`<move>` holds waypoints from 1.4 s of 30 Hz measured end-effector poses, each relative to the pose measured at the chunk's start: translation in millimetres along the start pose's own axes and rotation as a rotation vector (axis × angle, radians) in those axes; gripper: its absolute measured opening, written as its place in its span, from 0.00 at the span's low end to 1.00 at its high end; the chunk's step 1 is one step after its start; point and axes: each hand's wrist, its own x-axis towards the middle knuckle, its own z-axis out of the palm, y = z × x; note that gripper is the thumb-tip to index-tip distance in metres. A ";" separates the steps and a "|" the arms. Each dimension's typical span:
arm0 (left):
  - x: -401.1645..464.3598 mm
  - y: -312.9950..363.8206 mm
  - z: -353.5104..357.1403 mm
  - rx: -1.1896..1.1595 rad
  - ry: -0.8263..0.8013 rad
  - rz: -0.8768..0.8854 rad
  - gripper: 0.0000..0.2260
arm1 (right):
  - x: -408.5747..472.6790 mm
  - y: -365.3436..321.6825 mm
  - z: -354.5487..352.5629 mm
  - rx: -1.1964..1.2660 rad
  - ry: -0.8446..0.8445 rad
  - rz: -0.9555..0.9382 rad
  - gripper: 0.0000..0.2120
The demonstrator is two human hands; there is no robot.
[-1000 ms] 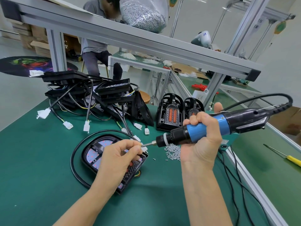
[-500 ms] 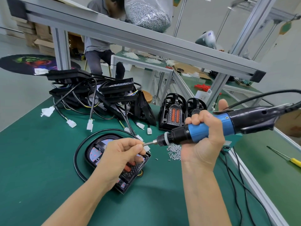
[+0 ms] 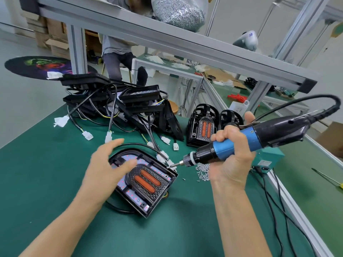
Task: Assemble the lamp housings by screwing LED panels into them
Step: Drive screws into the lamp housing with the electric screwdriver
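A black lamp housing (image 3: pixel 163 190) lies on the green mat with its LED panel (image 3: pixel 146 179) inside, two orange strips showing. My left hand (image 3: pixel 105 167) hovers over the housing's left end, fingers straight and spread, holding nothing. My right hand (image 3: pixel 230 164) grips a blue and black electric screwdriver (image 3: pixel 239 143). Its bit (image 3: pixel 173 165) points left, with a screw at the tip just above the housing's far right corner. A small heap of loose screws (image 3: pixel 203 172) lies on the mat under the tool.
A pile of black housings with cables and white connectors (image 3: pixel 118 106) fills the back left. Two upright housings (image 3: pixel 202 125) stand behind the screwdriver. A teal power box (image 3: pixel 269 160) and cords lie at right. A yellow-handled screwdriver (image 3: pixel 332 180) rests on the neighbouring table. A person sits beyond the frame.
My left hand has let go at the bit tip, opened and drawn back left over the housing. The screwdriver has tilted down slightly toward the housing's corner.
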 end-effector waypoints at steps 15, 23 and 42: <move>9.1 -37.9 0.0 0.522 -0.009 -0.206 0.54 | -0.5 19.7 -12.3 -0.184 -0.075 0.001 0.22; 6.9 -35.9 3.5 0.451 -0.005 -0.174 0.45 | -3.9 24.9 -9.2 -0.225 -0.099 0.005 0.22; -0.6 -25.8 5.2 0.335 -0.029 -0.187 0.39 | -10.3 27.6 -2.0 -0.240 -0.269 0.031 0.23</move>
